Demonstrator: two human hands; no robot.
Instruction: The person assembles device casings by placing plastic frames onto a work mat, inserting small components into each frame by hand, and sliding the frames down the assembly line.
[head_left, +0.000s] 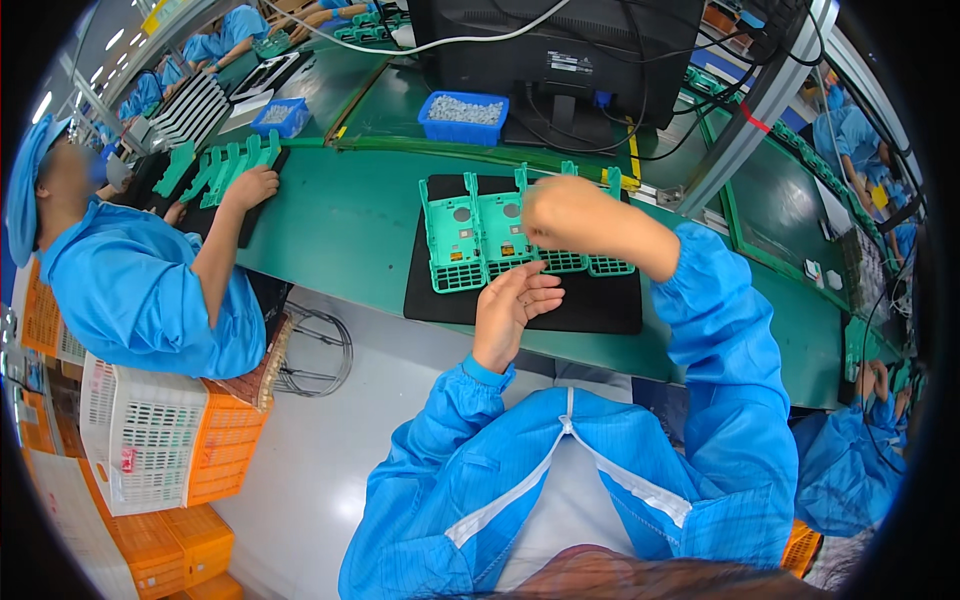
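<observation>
Several green plastic housings stand in a row on a black mat, each with a grid-like front edge and upright posts at the back. My left hand is by the front edge of the row, palm turned partly up, fingers stretched out, and I see nothing in it. Over the middle housings my right hand is closed, its fingers bent downward. It covers part of the row, and whatever its fingertips hold is hidden.
Behind the mat stand a blue bin of small pale parts and a monitor with hanging cables. To the left, a co-worker handles similar green housings. White and orange crates are stacked on the floor. A metal post rises at the right.
</observation>
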